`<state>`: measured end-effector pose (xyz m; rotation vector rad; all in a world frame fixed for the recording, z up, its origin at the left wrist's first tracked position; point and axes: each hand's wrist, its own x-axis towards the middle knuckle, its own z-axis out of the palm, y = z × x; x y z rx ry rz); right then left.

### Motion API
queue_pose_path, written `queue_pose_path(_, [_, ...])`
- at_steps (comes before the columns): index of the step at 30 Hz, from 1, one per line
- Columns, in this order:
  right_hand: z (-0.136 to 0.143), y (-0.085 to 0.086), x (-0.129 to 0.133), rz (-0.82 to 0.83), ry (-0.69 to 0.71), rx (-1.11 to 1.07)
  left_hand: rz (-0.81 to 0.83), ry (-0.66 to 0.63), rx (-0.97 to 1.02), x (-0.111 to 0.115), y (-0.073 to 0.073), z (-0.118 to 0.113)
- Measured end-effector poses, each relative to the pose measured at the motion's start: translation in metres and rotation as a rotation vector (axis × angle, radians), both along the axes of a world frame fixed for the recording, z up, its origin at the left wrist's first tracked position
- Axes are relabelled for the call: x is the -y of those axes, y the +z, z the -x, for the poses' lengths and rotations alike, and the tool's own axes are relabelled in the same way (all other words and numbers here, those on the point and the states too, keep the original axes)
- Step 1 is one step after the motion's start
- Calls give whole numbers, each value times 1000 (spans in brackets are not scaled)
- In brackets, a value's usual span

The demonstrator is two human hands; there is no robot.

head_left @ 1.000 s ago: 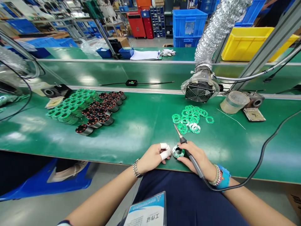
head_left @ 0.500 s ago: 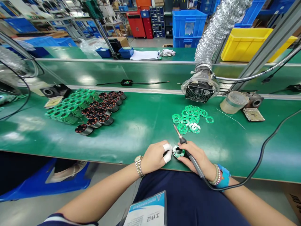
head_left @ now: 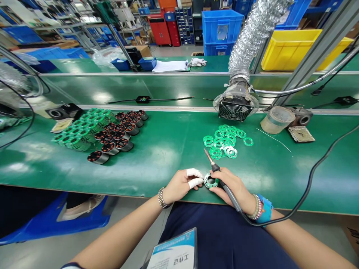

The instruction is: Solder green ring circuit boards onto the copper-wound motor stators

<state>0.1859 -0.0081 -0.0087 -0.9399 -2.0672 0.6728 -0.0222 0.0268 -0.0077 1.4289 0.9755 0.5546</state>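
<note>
A ring-shaped green circuit board [head_left: 208, 184] sits on top of a round part close to the bench's front edge. My right hand [head_left: 235, 186] wraps a soldering iron [head_left: 230, 194], its tip pointing up and away, while the thumb and a finger hold the right side of the round part. At the left rim, my left hand [head_left: 182, 184] brings its thumb and finger together, both wrapped in white tape. Whatever lies between those fingertips is too small to make out. Beyond the iron tip is a loose heap of green ring boards [head_left: 224, 139].
Left on the green bench [head_left: 165, 149] stand rows of copper-wound motor stators [head_left: 115, 135] beside stacked green boards [head_left: 84, 129]. A fume fan [head_left: 235, 110] hangs at the back. Rightward are a plastic cup [head_left: 276, 120], a thin solder wire [head_left: 273, 139], an iron stand [head_left: 302, 118] and the iron's cable [head_left: 310, 186].
My left hand has shifted slightly and its taped fingers now reach toward the ring's left rim. The right hand keeps its hold on the iron and round part. The view has moved slightly.
</note>
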Motion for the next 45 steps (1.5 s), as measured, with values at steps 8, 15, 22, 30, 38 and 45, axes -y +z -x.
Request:
queue_pose_path(8, [0, -1, 0, 5, 1, -12, 128, 28, 95, -2, -2, -13])
queue_pose_path(15, [1, -3, 1, 10, -12, -3, 330, 117, 218, 1, 8, -19])
queue_pose_path(22, [-6, 4, -2, 77, -10, -33, 26, 35, -8, -7, 5, -16])
queue_pose_path(30, [-11, 7, 3, 27, -79, -2, -145, 11, -169, 12, 3, -16])
queue_pose_path(38, [-7, 2, 3, 9, -100, 5, 181, 7, -42, 8, 8, -19])
queue_pose_path(45, [-7, 0, 3, -3, -98, -14, -891, -211, -470, 5, 2, 1])
